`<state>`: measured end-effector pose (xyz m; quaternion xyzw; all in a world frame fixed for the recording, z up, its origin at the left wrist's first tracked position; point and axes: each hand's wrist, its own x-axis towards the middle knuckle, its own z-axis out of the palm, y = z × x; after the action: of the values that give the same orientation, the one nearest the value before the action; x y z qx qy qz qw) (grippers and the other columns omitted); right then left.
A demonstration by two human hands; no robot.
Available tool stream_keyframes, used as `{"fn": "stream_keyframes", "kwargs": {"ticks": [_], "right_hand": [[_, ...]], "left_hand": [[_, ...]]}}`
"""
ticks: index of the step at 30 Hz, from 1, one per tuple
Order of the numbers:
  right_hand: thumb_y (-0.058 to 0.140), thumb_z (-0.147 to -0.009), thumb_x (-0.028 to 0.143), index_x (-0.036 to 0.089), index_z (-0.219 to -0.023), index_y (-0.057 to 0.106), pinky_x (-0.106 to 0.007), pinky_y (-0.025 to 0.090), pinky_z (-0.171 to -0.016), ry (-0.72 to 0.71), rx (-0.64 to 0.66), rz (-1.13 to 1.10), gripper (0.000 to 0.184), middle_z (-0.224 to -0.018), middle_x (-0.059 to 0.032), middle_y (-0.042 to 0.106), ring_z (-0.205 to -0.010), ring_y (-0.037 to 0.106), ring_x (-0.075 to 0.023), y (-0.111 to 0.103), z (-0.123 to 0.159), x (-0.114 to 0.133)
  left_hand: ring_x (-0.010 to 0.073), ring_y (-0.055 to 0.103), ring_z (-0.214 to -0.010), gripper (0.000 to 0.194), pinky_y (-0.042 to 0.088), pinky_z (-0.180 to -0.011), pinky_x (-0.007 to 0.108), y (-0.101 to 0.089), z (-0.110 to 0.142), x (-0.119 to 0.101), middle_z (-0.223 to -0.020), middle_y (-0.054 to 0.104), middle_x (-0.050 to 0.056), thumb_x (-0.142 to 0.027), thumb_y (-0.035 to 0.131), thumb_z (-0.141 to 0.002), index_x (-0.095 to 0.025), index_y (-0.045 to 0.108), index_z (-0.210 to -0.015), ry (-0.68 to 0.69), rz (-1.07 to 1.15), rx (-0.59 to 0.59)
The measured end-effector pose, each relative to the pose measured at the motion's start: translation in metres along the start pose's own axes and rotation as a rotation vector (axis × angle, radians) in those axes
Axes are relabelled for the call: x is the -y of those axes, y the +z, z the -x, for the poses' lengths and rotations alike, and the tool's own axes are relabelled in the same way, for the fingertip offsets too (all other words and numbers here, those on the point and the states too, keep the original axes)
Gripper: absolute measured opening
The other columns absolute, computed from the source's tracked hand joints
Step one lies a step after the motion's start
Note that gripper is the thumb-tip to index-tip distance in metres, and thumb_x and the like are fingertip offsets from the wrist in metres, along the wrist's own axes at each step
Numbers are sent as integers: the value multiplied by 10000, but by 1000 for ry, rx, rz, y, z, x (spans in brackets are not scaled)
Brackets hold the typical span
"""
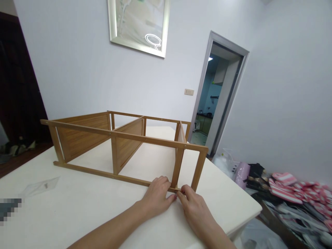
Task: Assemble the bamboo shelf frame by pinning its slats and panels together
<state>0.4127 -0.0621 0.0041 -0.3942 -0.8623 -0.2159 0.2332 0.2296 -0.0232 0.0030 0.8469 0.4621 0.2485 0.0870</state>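
A brown wooden shelf unit (pixel 129 136) lies on its side on the white table (pixel 85 204), with slatted panels set between its long rails. My left hand (pixel 158 195) grips the near lower rail, fingers over its top and thumb along the near side. Just to its right, my right hand (pixel 194 207) has thumb and index finger pinched at the joint where a crosspiece meets that rail. Whatever small piece those fingertips may hold is hidden. Both hands are close together at the unit's right end.
A small clear plastic bag (pixel 43 186) with something tiny inside lies on the table's left. A dark pixelated object (pixel 9 208) sits at the left edge. Right of the table are piled clothes (pixel 293 193) and bags. A doorway (pixel 211 100) opens behind.
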Motion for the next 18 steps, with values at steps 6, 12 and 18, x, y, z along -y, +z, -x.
{"fn": "stream_keyframes", "kwargs": {"ticks": [6, 12, 18], "right_hand": [[457, -856, -6, 168, -839, 510, -254, 397, -540, -48, 36, 81, 183, -859, -50, 510, -682, 519, -152, -5, -9, 8], [415, -799, -62, 191, -753, 475, -258, 356, -468, -131, 50, 145, 264, -789, -48, 483, -650, 494, -159, 2, -20, 1], [395, -731, -74, 198, -751, 464, -270, 374, -458, -154, 18, 115, 282, -810, -65, 482, -664, 504, -179, 9, -24, -5]], "left_hand": [[229, 553, -905, 136, 433, -822, 371, 0, 0, 0, -910, 617, 63, -302, 538, -834, -184, 604, -821, 14, -29, -6], [229, 559, -886, 134, 446, -808, 363, -1, -1, 1, -892, 623, 63, -317, 561, -808, -193, 610, -799, 1, -43, 13], [238, 563, -890, 248, 451, -801, 371, -1, -4, 3, -877, 630, 74, -416, 558, -818, -185, 649, -830, 8, -72, 26]]}}
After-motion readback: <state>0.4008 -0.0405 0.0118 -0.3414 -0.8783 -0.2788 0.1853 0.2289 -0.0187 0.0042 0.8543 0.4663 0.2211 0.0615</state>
